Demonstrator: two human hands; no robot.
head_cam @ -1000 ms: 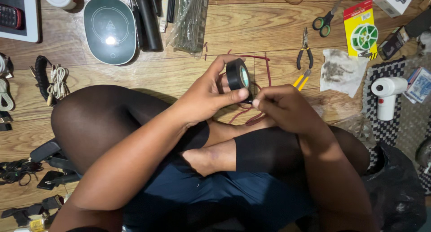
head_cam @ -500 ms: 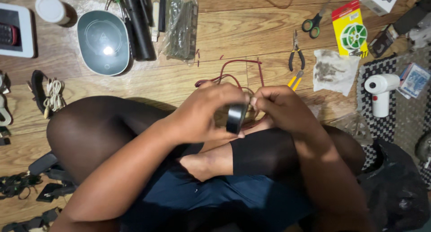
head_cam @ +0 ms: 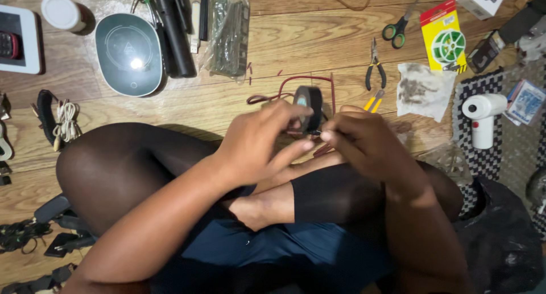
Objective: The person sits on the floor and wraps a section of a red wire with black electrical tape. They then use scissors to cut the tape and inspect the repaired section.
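Here, black tape roll [head_cam: 309, 107] between both hands — left [head_cam: 259, 141], right [head_cam: 364, 141].

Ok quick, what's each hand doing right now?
Left hand: closed on the black tape roll.
Right hand: fingers pinched at the roll's lower edge, over the red wire; what they pinch cannot be told.

floor: brown wood planks [head_cam: 318, 38] | right: black-and-white checked mat [head_cam: 483, 163] | light: glare on grey oval dish [head_cam: 128, 55]
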